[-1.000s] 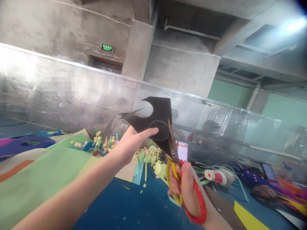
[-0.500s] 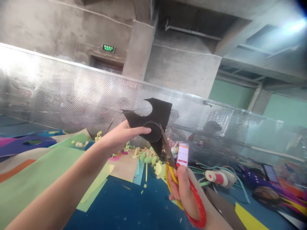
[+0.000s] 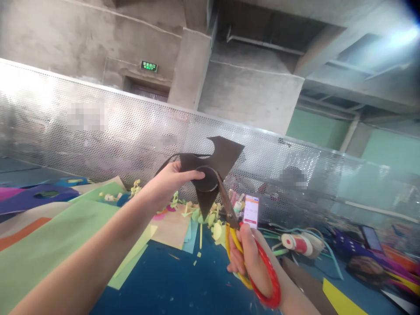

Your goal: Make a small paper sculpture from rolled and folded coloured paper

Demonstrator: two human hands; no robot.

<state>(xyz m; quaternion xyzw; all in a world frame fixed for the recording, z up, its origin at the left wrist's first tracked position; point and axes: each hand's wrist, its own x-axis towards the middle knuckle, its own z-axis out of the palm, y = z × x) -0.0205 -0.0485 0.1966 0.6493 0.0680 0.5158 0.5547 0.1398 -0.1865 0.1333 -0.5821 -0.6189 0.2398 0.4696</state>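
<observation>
A black sheet (image 3: 226, 151), paper or felt, is held up in front of me by my left hand (image 3: 170, 179). My left thumb presses on a drawn circle in it, and the other fingers are hidden behind. A rounded notch is cut from its upper edge, and a pointed piece hangs below. Through the handle loops of a pair of scissors (image 3: 228, 201), one yellow and one red, go the fingers of my right hand (image 3: 247, 251). The blades point up and meet the sheet at the circle's right edge; they look nearly closed.
Green sheets (image 3: 78, 236) and a purple piece (image 3: 39, 197) lie on the left. Small yellow-green cutouts (image 3: 216, 229) lie behind my hands. A lit phone (image 3: 251, 212) stands behind the scissors, with a red-and-white spool (image 3: 297, 243) to its right. A perforated metal panel (image 3: 124, 127) rises behind.
The black sheet has turned in my left hand: its upper corner has swung right and the lower point left. The scissors' tips remain at the circle's right edge.
</observation>
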